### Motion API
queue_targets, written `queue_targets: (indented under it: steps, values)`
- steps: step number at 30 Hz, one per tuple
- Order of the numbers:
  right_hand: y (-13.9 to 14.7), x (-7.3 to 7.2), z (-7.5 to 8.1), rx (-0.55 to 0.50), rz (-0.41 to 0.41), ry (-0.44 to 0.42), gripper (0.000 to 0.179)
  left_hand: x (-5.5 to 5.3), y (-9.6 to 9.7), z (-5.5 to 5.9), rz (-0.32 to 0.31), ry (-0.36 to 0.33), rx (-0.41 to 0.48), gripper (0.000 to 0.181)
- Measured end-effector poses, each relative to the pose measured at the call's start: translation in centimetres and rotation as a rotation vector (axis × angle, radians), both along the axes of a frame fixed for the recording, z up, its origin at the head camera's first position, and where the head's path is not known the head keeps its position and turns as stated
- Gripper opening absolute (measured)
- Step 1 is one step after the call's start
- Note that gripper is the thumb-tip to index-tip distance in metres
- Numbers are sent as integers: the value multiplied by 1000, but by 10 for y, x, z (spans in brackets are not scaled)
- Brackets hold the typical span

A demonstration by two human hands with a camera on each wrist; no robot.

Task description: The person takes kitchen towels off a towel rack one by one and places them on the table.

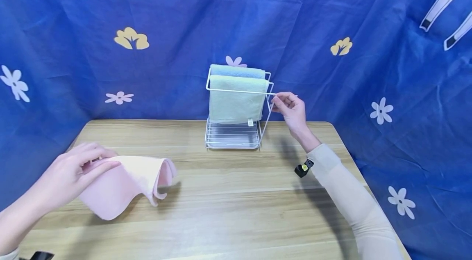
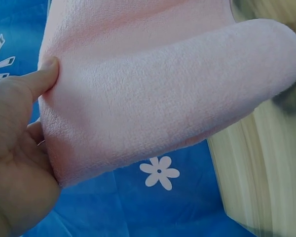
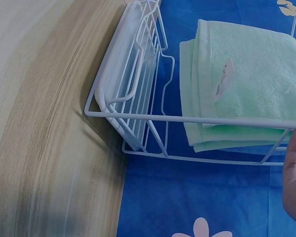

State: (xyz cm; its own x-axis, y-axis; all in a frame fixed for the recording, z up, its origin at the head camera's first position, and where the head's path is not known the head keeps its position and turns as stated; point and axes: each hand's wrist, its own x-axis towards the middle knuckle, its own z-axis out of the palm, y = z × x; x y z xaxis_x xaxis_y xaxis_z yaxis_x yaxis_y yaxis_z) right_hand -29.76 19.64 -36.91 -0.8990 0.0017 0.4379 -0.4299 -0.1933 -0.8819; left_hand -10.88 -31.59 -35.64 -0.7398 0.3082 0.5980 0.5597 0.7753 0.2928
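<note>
On the left, my left hand (image 1: 70, 169) pinches a folded pink towel (image 1: 119, 186) by its edge, thumb on one face and fingers behind. The towel hangs above the table, its far end curling over. At the back centre stands a white wire rack (image 1: 232, 148). A light green towel (image 1: 237, 102) hangs on it, in front of a light blue towel (image 1: 237, 71). My right hand (image 1: 293, 112) pinches the rack's upper right front corner between thumb and fingers. In the right wrist view, the green towel (image 3: 256, 74) shows a small white label, and only part of that hand is visible.
The wooden table (image 1: 221, 202) extends in front of the rack. Blue cloth (image 1: 177, 38) printed with flowers and animal legs surrounds its back and sides. A pale tray (image 1: 232, 143) lies at the rack's base. A black wrist device (image 1: 304, 168) sits on the right sleeve.
</note>
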Motion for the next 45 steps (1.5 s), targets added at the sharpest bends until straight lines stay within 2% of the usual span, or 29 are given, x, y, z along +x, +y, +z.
queue_targets:
  steps: [3,9,13,18,23,27,31,35,41,45]
  values:
    - [0,-1,0,2,1,1,13,7,-4,-2,-5,2,1,31]
    - [0,-2,0,-2,7,-1,28,24,-14,-2,31,-13,8,34]
    - [0,-1,1,2,0,2,24,33,-16,-2,42,-22,25,35]
    - [0,-1,0,1,3,1,13,42,-17,-3,7,-39,43,39]
    - [1,-1,-1,-3,-5,4,8,45,-20,-6,-18,-54,15,42]
    - [1,-1,-1,-9,-5,7,9,41,-23,-12,-17,-66,-10,32]
    - [2,-2,-1,-4,7,9,8,32,-26,-18,0,-74,-35,23]
    - [2,-1,-2,-1,5,7,11,19,-26,-22,8,-68,-73,27]
    - [1,-1,-3,2,-1,10,8,-6,-21,-24,-26,-65,-119,27]
    - [1,-2,-3,-1,5,10,12,-21,-18,-26,-47,-92,-144,21]
